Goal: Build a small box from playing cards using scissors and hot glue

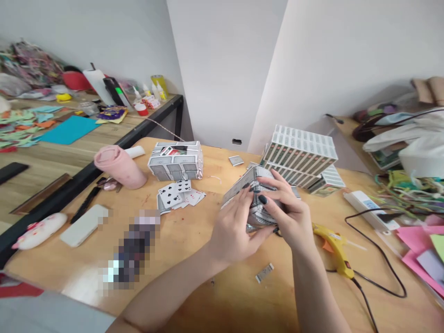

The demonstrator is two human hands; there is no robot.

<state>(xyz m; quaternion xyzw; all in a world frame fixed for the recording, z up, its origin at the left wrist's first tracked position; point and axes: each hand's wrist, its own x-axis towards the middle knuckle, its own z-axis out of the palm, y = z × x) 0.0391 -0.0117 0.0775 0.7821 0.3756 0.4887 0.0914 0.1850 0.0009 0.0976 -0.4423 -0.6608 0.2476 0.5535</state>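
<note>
Above the wooden table, my left hand [233,231] and my right hand [293,210] are wrapped round a grey-patterned box [236,186] that looks built from folded playing cards. The fingers of both hands press on its near end and hide much of it. A similar card box [165,172] stands at the back left, with cards showing in its top opening. Loose playing cards [170,196] lie face up in front of that one. A small folded card strip [264,273] rests on the table below my hands.
Stacked card packs [300,150] stand behind my hands. A yellow glue gun [336,247] with a looping black cord lies to the right, near a white power strip [367,208]. On the left are a pink tumbler [121,166] and a white phone-like slab [83,226].
</note>
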